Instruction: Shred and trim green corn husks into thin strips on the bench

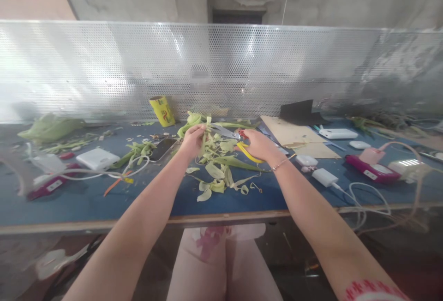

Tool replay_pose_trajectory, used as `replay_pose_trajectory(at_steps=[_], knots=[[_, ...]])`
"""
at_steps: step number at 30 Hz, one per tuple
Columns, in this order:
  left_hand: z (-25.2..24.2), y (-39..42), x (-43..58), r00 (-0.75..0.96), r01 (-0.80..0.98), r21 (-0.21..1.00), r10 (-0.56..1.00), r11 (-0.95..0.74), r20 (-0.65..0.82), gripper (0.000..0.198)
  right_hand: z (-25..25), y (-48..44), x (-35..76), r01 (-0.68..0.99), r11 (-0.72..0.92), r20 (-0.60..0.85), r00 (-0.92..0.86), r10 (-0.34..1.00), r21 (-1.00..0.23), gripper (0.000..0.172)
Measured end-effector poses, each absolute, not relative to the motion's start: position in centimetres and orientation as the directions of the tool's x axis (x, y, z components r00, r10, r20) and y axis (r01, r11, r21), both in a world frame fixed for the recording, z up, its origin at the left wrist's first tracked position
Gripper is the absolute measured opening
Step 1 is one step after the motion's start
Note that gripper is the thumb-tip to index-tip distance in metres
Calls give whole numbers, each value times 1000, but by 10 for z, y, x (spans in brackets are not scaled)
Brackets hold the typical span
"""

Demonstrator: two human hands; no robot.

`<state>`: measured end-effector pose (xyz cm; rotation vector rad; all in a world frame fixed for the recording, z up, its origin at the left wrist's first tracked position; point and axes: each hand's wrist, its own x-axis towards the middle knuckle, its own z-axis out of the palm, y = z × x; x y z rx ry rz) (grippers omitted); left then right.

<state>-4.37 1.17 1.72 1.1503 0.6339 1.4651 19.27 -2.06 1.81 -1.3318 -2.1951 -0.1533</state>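
My left hand (192, 138) is closed on a pale green leaf strip (206, 140), held above the blue table (86, 199). My right hand (254, 144) grips yellow-handled scissors (231, 135), whose metal blades point left toward the strip and are parted. Beneath both hands lies a pile of cut green leaf pieces (218, 171).
A yellow cup (162, 110) leans by the perforated metal screen (221, 70). A phone (162, 148), a white box (98, 158), power banks (338, 133), a magenta device (372, 168), a charger with cables (325, 177), cardboard (297, 139) and more leaves (51, 128) lie around.
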Motion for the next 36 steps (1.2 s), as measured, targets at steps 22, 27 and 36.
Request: replay_pose_trajectory(at_steps=[22,27,36], knots=[[16,10,-46,268,-514,857,955,30,127,7,17,-14,201,836,541,669,-351,655,-91,38],[16,9,-46,259,-542,838,961,60,98,4,18,-15,201,858,507,681,-326,656,-78,35],[15,10,-45,272,-546,838,944,-7,185,9,19,-14,205,876,480,694,-322,644,-40,36]])
